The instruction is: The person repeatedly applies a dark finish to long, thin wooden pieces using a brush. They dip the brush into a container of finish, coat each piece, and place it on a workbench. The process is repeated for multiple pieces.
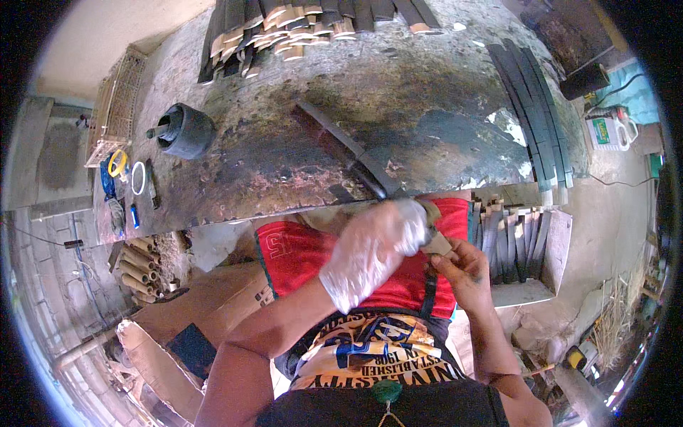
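A long, flat dark strip with a bare pale end slants from the table toward me. It looks like wood or bamboo, glossy near the table edge. My left hand, in a thin clear plastic glove, is closed around it just off the table's near edge. The glove is blurred, and its fingertips and whatever they press on the strip are partly hidden. Bare and below it, my right hand pinches the pale end between thumb and fingers.
More black strips with pale ends lie piled at the far edge; others lie along the right. A dark round pot with a handle in it stands left, beyond a white ring. Under the table, strips stand in a box.
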`<control>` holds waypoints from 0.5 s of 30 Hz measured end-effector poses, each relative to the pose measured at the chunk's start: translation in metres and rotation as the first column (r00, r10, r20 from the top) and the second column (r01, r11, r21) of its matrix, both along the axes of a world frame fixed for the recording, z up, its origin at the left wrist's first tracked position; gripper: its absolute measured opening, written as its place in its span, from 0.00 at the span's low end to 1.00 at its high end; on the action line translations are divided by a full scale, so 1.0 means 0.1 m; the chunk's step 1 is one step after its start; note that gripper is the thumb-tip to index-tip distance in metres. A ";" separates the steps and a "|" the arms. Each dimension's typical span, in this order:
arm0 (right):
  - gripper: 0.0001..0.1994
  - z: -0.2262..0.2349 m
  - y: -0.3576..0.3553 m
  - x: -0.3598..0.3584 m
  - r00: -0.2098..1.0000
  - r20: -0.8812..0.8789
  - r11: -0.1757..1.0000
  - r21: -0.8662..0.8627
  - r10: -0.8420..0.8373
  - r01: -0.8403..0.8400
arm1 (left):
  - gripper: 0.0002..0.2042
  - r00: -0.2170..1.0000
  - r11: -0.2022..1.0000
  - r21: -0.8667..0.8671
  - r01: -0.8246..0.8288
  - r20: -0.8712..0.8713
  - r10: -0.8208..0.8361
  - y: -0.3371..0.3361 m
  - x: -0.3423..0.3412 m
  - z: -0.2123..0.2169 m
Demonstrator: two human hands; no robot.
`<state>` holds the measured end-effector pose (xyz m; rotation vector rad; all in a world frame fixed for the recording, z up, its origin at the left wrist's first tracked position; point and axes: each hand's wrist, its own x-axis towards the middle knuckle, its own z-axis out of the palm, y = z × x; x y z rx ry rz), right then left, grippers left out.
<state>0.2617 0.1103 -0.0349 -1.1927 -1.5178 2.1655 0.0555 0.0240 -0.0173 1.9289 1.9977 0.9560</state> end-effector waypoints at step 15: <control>0.10 -0.11 0.03 0.04 0.999 -0.023 0.994 0.104 -0.028 0.030 | 0.07 0.931 0.971 0.220 -0.088 -0.329 0.159 0.38 -1.49 0.10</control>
